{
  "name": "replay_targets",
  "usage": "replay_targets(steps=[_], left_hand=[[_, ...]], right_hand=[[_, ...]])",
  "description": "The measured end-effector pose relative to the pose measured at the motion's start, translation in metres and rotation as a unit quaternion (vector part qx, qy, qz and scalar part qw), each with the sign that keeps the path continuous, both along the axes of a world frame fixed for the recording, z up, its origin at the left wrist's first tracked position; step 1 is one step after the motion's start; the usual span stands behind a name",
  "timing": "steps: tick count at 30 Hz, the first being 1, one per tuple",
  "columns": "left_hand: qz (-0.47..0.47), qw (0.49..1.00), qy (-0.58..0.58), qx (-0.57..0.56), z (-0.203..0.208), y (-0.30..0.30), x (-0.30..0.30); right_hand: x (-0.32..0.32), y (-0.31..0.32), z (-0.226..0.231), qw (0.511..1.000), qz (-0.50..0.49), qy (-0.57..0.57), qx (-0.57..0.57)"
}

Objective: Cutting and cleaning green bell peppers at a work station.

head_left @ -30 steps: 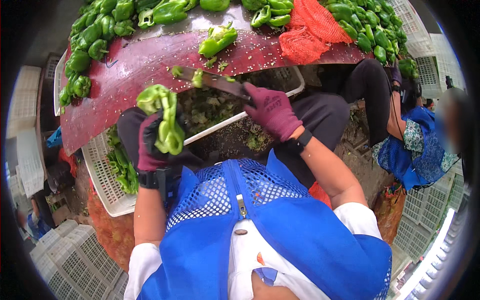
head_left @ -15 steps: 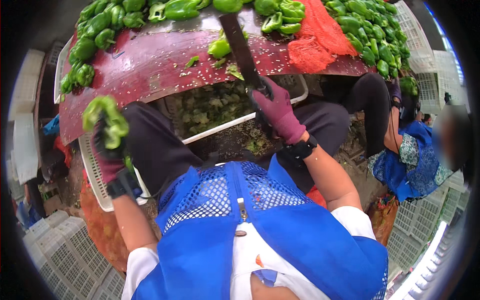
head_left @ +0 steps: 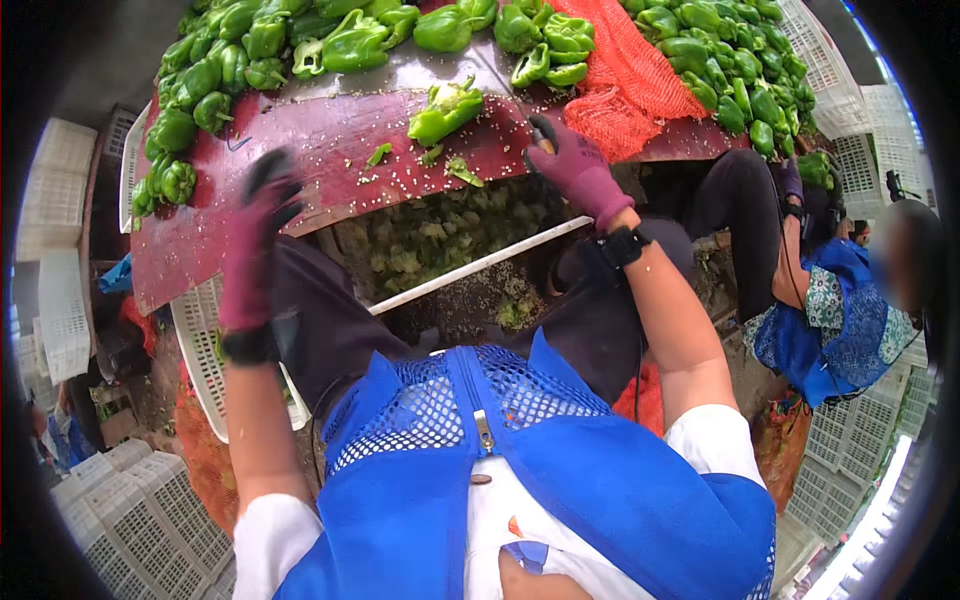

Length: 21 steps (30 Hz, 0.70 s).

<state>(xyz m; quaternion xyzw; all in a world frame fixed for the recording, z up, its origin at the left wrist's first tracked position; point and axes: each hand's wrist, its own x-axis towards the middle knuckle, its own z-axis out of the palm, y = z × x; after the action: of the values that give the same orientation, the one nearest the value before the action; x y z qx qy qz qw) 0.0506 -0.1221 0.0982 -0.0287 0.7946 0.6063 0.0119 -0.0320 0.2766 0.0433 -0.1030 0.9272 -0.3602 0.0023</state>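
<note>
My left hand (head_left: 262, 220), in a purple and black glove, is raised over the table's left front edge, smeared by motion. Its fingers look apart, and no pepper shows in it. My right hand (head_left: 580, 170), gloved alike, is closed on a knife handle (head_left: 543, 142) at the table's front edge; the blade can hardly be made out from this angle. Between the hands, a green bell pepper (head_left: 445, 110) with a pale, cut-looking end lies on the dark red table (head_left: 330, 130). Green scraps (head_left: 463, 172) and scattered seeds lie by it.
Whole peppers (head_left: 225, 60) are heaped along the back and left, with another pile (head_left: 745, 70) beyond a red mesh sack (head_left: 625, 90). Below the table sits a crate of trimmings (head_left: 440, 230). A white basket (head_left: 200, 330) stands by my left leg. A co-worker (head_left: 830, 310) sits at right.
The green pepper has left my left hand, which has risen toward the table. My right hand has shifted slightly right and up, and the knife blade has swung out of plain sight.
</note>
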Motion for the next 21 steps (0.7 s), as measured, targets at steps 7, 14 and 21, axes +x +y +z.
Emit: replay_targets(steps=[7, 14, 21], left_hand=[[-0.027, 0.925, 0.050, -0.376, -0.078, 0.146, -0.118], [-0.017, 0.878, 0.215, -0.427, -0.076, 0.140, -0.090], [-0.050, 0.782, 0.329, -0.527, -0.040, 0.165, -0.055]], right_hand=[[-0.029, -0.024, -0.023, 0.979, 0.002, 0.046, 0.201], [-0.030, -0.037, -0.008, 0.962, -0.033, 0.122, 0.242], [-0.028, -0.071, -0.019, 0.998, 0.024, 0.037, -0.042]])
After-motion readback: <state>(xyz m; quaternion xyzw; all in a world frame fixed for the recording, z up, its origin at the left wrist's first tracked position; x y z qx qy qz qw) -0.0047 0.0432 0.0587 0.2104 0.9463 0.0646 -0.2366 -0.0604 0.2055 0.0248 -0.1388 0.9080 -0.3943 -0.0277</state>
